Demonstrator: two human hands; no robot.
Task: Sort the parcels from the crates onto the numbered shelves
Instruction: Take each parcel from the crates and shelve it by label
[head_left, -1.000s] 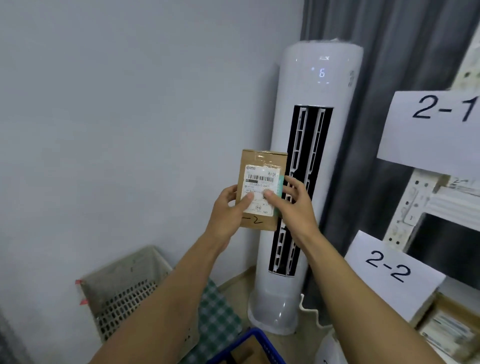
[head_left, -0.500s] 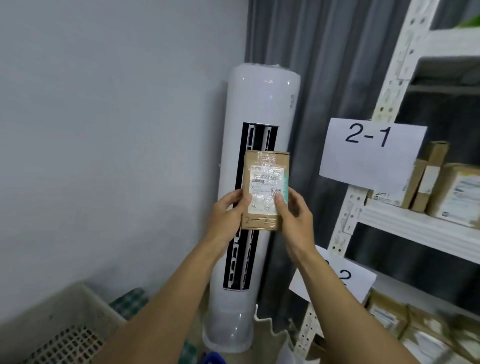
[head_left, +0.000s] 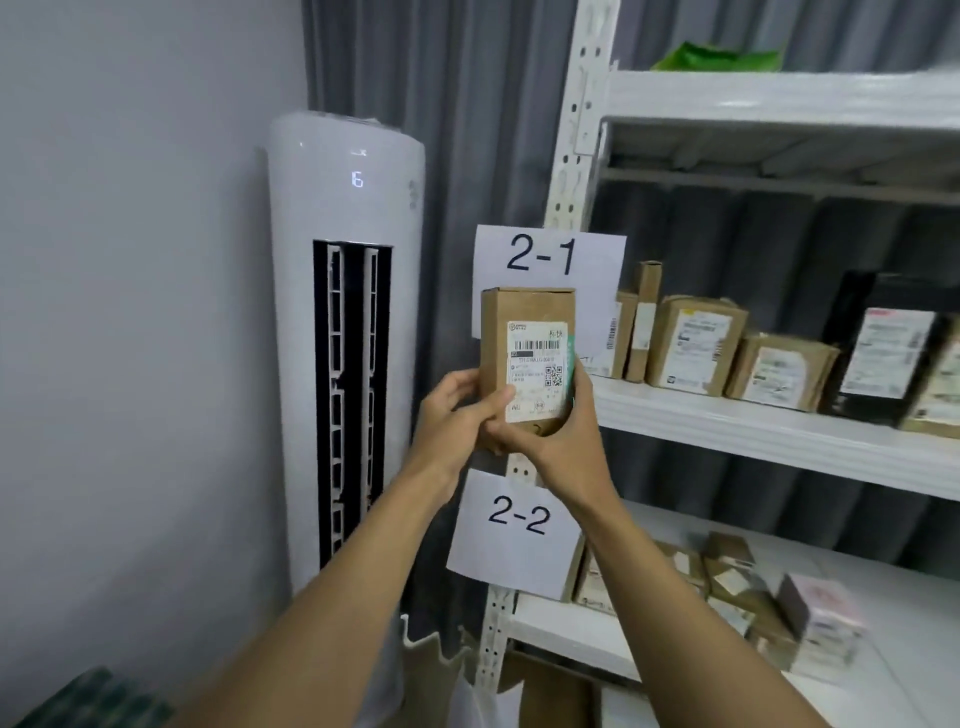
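The parcel (head_left: 527, 358) stood upright at the shelf post (head_left: 566, 171)
The left hand (head_left: 452, 415) and right hand (head_left: 566, 447) gripped its lower end, long axis vertical; the 2-1 shelf (head_left: 753, 431) lay level rightward, the 2-2 shelf (head_left: 909, 597) lower, both nearer the right hand.

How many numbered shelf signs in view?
2. The 2-1 sign is on the rack post, partly behind the parcel. The 2-2 sign is lower on the same post. Others may be out of frame.
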